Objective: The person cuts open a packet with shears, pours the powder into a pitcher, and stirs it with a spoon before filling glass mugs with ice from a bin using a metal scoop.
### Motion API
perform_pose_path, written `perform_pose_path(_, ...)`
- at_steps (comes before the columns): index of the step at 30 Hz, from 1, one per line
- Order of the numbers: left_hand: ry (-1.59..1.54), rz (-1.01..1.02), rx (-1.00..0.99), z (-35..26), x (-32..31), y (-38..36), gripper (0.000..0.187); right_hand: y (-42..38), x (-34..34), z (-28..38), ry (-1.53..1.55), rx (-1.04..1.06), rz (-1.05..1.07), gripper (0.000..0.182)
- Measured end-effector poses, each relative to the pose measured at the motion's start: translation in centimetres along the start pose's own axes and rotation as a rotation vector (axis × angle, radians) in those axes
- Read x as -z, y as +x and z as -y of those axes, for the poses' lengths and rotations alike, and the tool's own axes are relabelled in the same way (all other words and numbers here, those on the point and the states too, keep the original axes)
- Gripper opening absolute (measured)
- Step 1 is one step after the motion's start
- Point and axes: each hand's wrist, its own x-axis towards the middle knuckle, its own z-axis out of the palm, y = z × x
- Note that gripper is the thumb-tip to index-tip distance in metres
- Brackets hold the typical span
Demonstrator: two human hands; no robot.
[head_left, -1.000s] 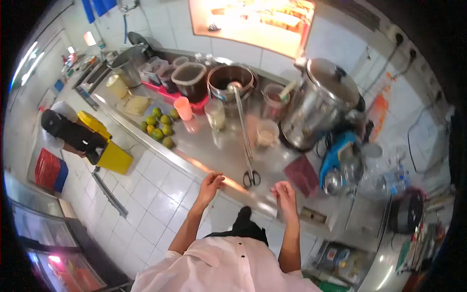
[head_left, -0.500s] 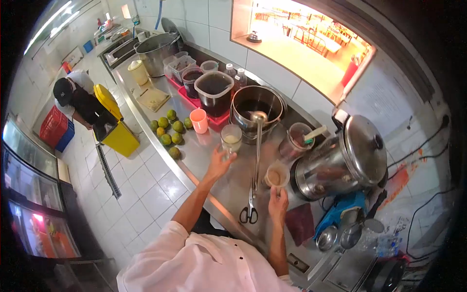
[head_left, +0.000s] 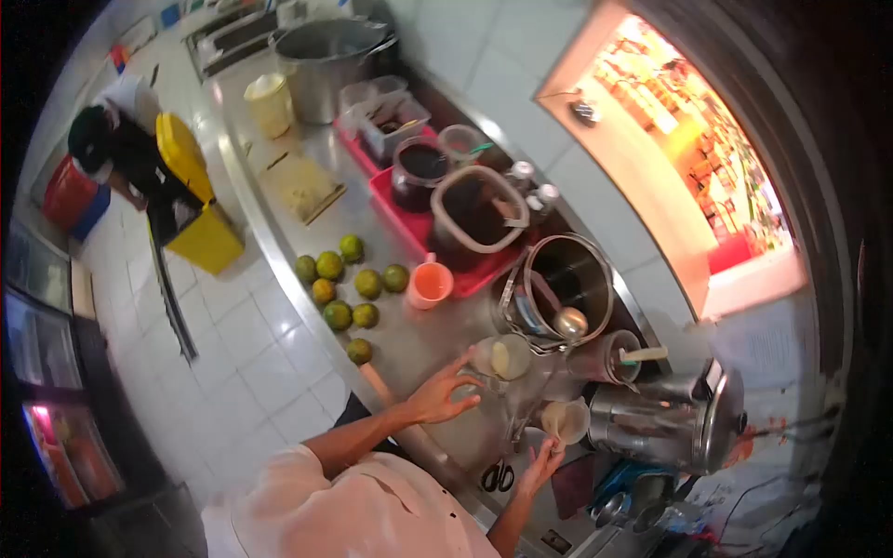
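Note:
My left hand [head_left: 445, 398] is open, thumb and fingers apart, with fingertips close to the rim of a clear cup [head_left: 502, 357] holding something pale. My right hand [head_left: 539, 465] is closed at the near side of a small plastic cup [head_left: 566, 421] with beige contents. Between the hands and the wall, a steel ladle [head_left: 570, 323] hangs over a large steel pot [head_left: 595, 279]. Black-handled scissors [head_left: 498, 476] lie on the steel counter between my forearms. Left of the clear cup stands an orange mug [head_left: 430, 285].
Several green citrus fruits [head_left: 367, 283] lie near the counter edge. Dark liquid fills containers [head_left: 479, 209] on a red tray [head_left: 391, 200]. A steel urn [head_left: 660, 423] and a jug with a spatula [head_left: 605, 358] stand right. A person [head_left: 121, 139] bends over a yellow bin [head_left: 205, 237].
The view has tilted and turned, so the counter sits at a steeper angle. My left hand stays by the clear cup, fingers spread; my right hand still holds the small cup.

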Motion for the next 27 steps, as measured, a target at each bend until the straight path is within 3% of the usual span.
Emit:
perform_pose_path(3,0.021,0.009,0.142,0.0,4.0,-1.1,0.032,-2.4,-1.8,-1.6,-0.149,-0.015,-0.306,0.052)
perform_pose_path(6,-0.125,-0.059,0.324,-1.4,8.7,-3.1,0.026,-4.6,-0.8,-4.9,-0.509,0.164,-0.385,0.041)
perform_pose_path(9,-0.113,-0.439,0.307,0.1,11.3,-6.7,0.025,-8.8,-5.8,-2.4,-0.531,0.203,-0.055,0.033)
perform_pose_path(11,-0.109,-0.728,0.471,1.8,12.8,-9.4,0.025,-10.6,-9.8,-0.7,-0.478,0.272,0.293,0.019)
perform_pose_path(13,-0.037,-0.939,0.613,3.4,14.1,-12.5,0.03,-11.6,-15.6,3.0,-0.533,0.589,0.628,0.011)
perform_pose_path(14,0.042,-1.018,0.665,4.2,15.0,-14.3,0.034,-11.8,-17.6,3.6,-0.517,0.604,0.711,0.01)
perform_pose_path(17,0.105,-1.04,0.843,6.6,16.3,-20.3,0.039,-11.1,-25.7,4.3,-0.444,0.721,0.995,0.011)
perform_pose_path(20,0.421,-0.684,0.986,12.9,14.0,-29.3,0.04,-11.5,-33.5,6.8,-0.419,0.81,1.183,0.014)
perform_pose_path(22,0.239,-0.744,0.88,14.8,13.2,-33.0,0.038,-12.7,-39.2,10.5,-0.366,0.839,1.253,0.014)
perform_pose_path(25,0.209,-0.675,1.027,14.6,17.8,-32.2,0.036,-15.3,-45.9,14.1,-0.228,0.683,1.304,0.014)
perform_pose_path(26,0.139,-0.792,0.945,15.1,19.7,-31.0,0.034,-16.3,-47.8,14.6,-0.213,0.594,1.312,0.014)
perform_pose_path(27,0.069,-0.899,0.861,15.9,22.2,-29.7,0.032,-16.7,-49.9,14.4,-0.264,0.637,1.339,0.014)
